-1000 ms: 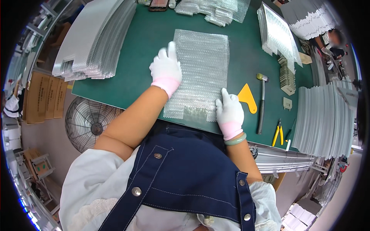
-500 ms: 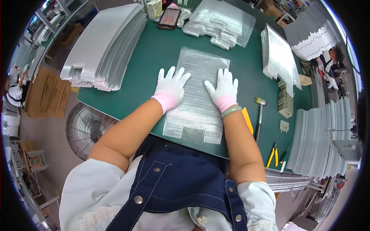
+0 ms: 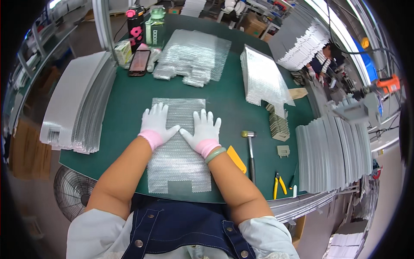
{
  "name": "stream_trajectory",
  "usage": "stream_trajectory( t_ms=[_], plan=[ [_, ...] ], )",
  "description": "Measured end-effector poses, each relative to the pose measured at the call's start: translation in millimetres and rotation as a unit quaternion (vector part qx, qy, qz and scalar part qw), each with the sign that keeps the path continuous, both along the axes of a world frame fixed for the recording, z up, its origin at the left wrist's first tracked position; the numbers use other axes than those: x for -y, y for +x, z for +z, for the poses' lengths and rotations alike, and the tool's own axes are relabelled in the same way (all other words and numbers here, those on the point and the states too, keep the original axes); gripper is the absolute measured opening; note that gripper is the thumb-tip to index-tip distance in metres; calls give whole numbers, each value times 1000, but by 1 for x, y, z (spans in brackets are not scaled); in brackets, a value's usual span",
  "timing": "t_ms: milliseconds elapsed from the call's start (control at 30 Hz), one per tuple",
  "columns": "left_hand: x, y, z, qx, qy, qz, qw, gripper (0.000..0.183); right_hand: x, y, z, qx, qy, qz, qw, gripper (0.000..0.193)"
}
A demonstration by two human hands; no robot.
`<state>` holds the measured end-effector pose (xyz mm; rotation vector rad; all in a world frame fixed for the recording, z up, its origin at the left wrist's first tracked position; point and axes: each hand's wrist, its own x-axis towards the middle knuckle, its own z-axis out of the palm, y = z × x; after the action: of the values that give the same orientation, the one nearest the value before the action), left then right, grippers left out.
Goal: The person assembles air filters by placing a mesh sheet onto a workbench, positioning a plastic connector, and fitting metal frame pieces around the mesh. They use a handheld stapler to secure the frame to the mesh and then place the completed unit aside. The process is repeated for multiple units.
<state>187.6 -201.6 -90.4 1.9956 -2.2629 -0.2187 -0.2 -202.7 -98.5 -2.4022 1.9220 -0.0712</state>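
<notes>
A silvery, ribbed rectangular sheet (image 3: pixel 179 162) lies flat on the green table, with a square notch in its near edge. My left hand (image 3: pixel 156 123), in a white glove with a pink cuff, rests with fingers spread on the sheet's upper left part. Spread flat on the upper right part is my right hand (image 3: pixel 202 131), gloved the same way, a pale green bangle on its wrist. The two thumbs nearly meet over the middle. Neither hand grips anything. Right of my right forearm lie a flat yellow piece (image 3: pixel 236 159) and a hammer (image 3: pixel 251 155).
Stacks of silvery sheets stand at the left (image 3: pixel 75 101), far middle (image 3: pixel 192 54) and far right (image 3: pixel 263 75). Yellow-handled cutters (image 3: pixel 279 186), a beige part (image 3: pixel 283 151) and a row of beige parts (image 3: pixel 279 125) sit rightward. A phone (image 3: pixel 139 63) and bottles (image 3: pixel 155 28) are far left.
The view has turned, so the table appears lower and further left. My hands are closer together on the sheet, and the thumbs now almost touch. Both hands stay spread.
</notes>
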Motion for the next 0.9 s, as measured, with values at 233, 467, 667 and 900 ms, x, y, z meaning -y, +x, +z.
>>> stream_trajectory(
  t_ms=[233, 467, 667, 900],
  plan=[
    [3, 29, 30, 13, 18, -102, 995, 69, 0, 0, -6, 4, -18, -2, 1000, 88],
    [-86, 6, -8, 11, -35, -203, 978, 84, 4, -13, 1, 83, -13, 24, 996, 84],
    [-62, -16, -11, -10, -36, -219, 975, 82, 35, -95, 100, -15, -294, -62, 954, 89],
    [-47, -10, -18, -3, 59, -220, 974, 91, 122, -192, 105, -2, -276, -169, 946, 40]
  ],
)
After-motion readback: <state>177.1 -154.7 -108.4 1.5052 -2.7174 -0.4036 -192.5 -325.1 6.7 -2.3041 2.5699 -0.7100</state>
